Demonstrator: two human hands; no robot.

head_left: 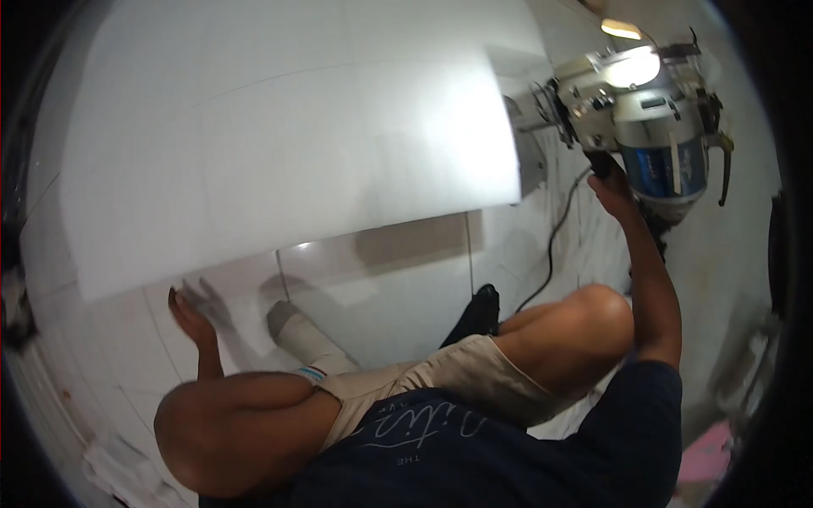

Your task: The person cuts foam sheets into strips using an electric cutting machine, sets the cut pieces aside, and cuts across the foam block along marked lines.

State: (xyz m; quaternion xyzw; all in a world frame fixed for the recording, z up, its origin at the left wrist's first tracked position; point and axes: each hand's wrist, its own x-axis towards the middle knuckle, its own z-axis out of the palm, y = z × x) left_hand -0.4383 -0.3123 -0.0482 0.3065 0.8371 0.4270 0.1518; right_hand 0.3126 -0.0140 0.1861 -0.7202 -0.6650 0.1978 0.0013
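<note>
A large white sheet (322, 144) spreads across the top of the head view, its front edge raised above the tiled floor. At the right stands a cloth cutting machine (660, 161) with a blue-and-silver motor housing and a lit lamp. My right hand (615, 191) is closed around the machine's black handle (600, 163). Close to the sheet's front left edge is my left hand (191, 320), its fingers stretched out and holding nothing. Whether those fingertips touch the edge is hard to make out. The machine's base and blade area are partly hidden by the sheet.
A dark power cable (552, 245) runs from the machine down to the tiled floor (381, 288). My bent knees and feet are below the sheet's edge. A pink piece (707, 453) lies at the lower right, and crumpled white material (127, 474) at the lower left.
</note>
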